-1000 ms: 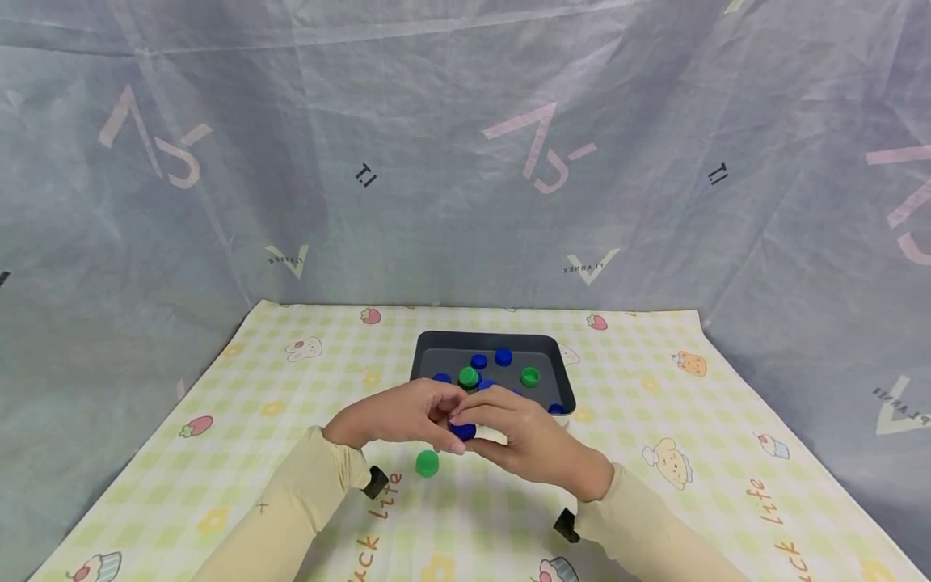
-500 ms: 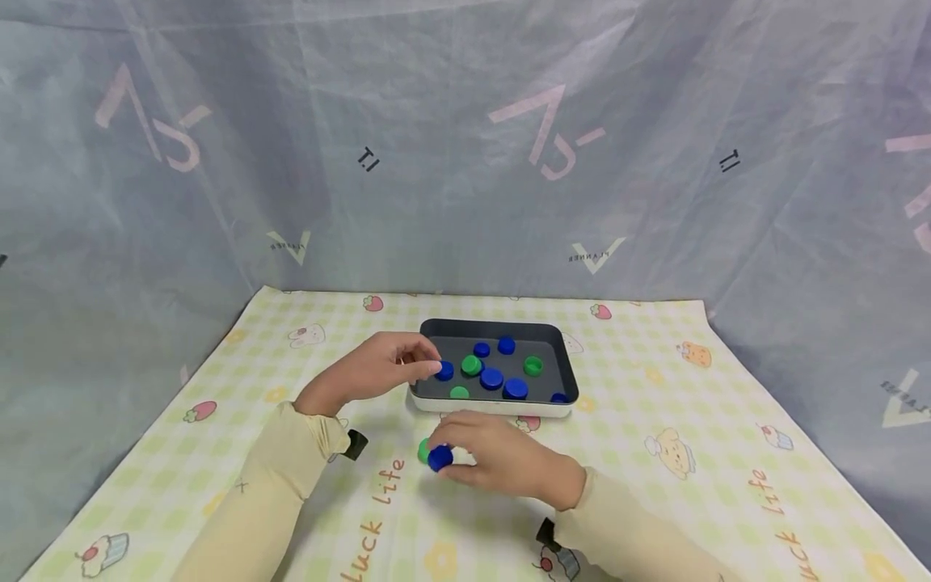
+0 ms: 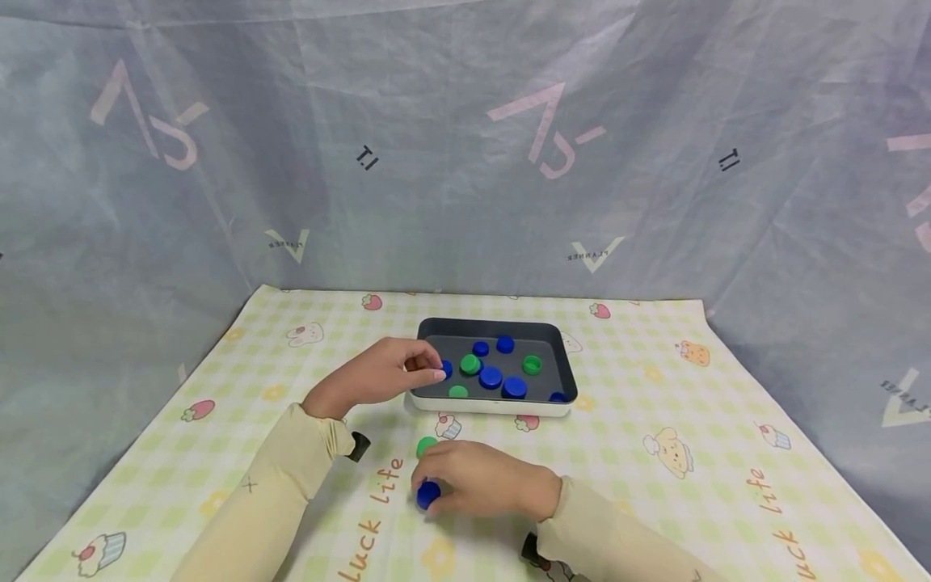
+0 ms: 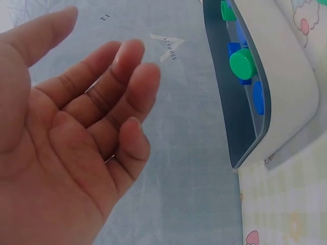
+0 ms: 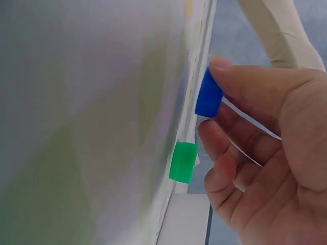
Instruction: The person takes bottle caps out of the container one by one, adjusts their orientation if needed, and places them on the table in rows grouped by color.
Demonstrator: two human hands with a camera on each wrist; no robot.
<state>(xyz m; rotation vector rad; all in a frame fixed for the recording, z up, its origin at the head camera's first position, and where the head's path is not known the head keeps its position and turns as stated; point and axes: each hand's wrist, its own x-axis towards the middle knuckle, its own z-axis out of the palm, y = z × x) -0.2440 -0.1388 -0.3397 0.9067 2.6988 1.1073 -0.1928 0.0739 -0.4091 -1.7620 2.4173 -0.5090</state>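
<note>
blue cap (image 3: 428, 495) in the right hand (image 3: 480, 481), low over the bench (image 3: 618, 469)

blue cap: deep blue, short drum, wider than tall. gripped by thumb and fingers. right wrist view: flat ends roughly parallel to the bench, longer dimension along it, drum axis near upright, slightly tilted. lies on the person's side of the tray (image 3: 502, 409), just nearer than the loose green cap (image 3: 427, 446). contact with the cloth: cannot tell.

left hand (image 3: 389, 368): fingers loosely bent, released, at the tray's left end, near a blue cap inside.

tray: one, dark grey within, whitish outside, long axis left to right. count inside: seven visible blue caps (image 3: 490, 377), one mostly hidden behind a green; three green caps (image 3: 532, 365). of the greens, one hollow side up, one tilted against a blue, one partly behind the near wall. on the bench: one green, partly covered by the right hand in the head view.
</note>
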